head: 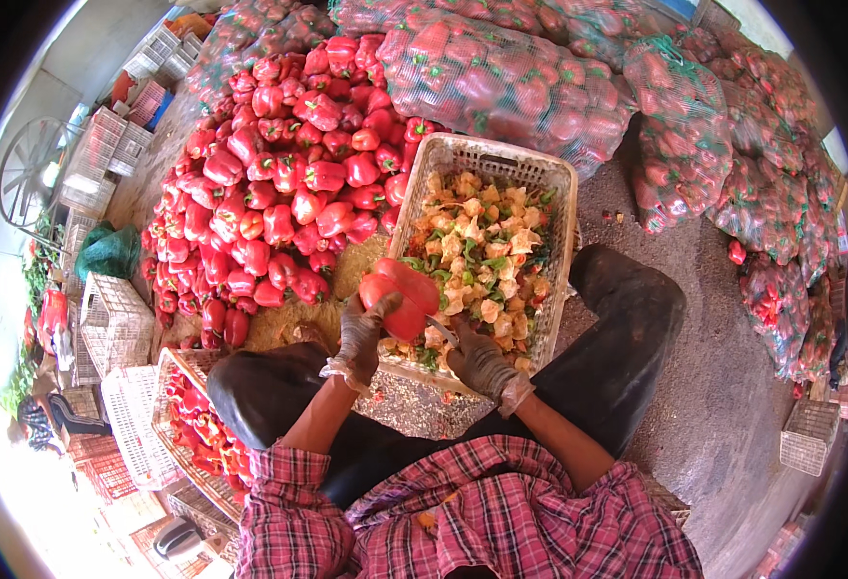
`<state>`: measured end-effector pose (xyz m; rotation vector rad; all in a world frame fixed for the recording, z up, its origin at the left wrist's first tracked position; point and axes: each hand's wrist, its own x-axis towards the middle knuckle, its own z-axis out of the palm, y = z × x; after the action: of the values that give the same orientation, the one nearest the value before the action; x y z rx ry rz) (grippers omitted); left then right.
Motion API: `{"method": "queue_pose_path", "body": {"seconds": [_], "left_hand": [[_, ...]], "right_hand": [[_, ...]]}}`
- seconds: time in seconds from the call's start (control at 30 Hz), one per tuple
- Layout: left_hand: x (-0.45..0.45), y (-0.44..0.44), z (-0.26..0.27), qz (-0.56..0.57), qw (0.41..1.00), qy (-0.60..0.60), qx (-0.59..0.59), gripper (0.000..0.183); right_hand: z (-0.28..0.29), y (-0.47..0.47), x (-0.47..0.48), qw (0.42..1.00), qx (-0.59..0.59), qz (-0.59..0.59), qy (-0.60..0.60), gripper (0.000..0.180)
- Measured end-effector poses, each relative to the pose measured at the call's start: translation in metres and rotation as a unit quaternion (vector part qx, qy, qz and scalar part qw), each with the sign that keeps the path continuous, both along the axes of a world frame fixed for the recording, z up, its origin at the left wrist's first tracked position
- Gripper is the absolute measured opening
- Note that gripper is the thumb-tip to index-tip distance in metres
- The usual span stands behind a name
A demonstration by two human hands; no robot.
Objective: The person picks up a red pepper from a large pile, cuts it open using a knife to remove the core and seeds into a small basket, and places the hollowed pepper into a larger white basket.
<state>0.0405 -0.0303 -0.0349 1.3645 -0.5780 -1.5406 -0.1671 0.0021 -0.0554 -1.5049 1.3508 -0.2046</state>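
Observation:
My left hand [359, 336], in a thin translucent glove, holds a large red bell pepper [408, 293] over the near left part of a plastic crate [566, 268]. A small knife [444, 332] is in my gloved right hand [483, 363], its blade directed toward the pepper's lower right side. Whether the blade touches the pepper or has entered it, I cannot tell. Pale seedy pepper cores [493, 250] with green stems fill the crate between my knees. The knife's handle is hidden inside my fist.
A heap of whole red bell peppers [286, 181] spreads ahead to the left. Net sacks of peppers [503, 79] lie behind the crate, with more sacks [681, 137] stacked at right. Beside my left knee stands a crate [171, 354] of cut red peppers [203, 427]. Stacked crates [116, 318] line the left side.

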Motion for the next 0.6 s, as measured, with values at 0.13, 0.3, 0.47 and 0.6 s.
{"method": "queue_pose_path", "body": {"seconds": [0.13,0.3,0.47,0.6], "left_hand": [[0.008,0.010,-0.040,0.072,0.991,0.095,0.056,0.055],[-0.010,0.033,-0.038,-0.027,0.996,0.080,-0.037,0.055],[-0.033,0.055,-0.031,-0.043,0.996,-0.015,-0.078,0.062],[-0.030,0.056,-0.021,-0.062,0.996,-0.004,-0.067,0.059]], "right_hand": [[-0.009,0.009,-0.016,0.997,-0.043,-0.030,-0.057,0.053],[-0.015,-0.022,-0.010,0.970,-0.059,-0.120,-0.205,0.067],[-0.026,-0.023,-0.007,0.969,0.023,-0.077,-0.232,0.075],[-0.001,-0.013,-0.004,0.943,0.076,-0.143,-0.290,0.059]]}}
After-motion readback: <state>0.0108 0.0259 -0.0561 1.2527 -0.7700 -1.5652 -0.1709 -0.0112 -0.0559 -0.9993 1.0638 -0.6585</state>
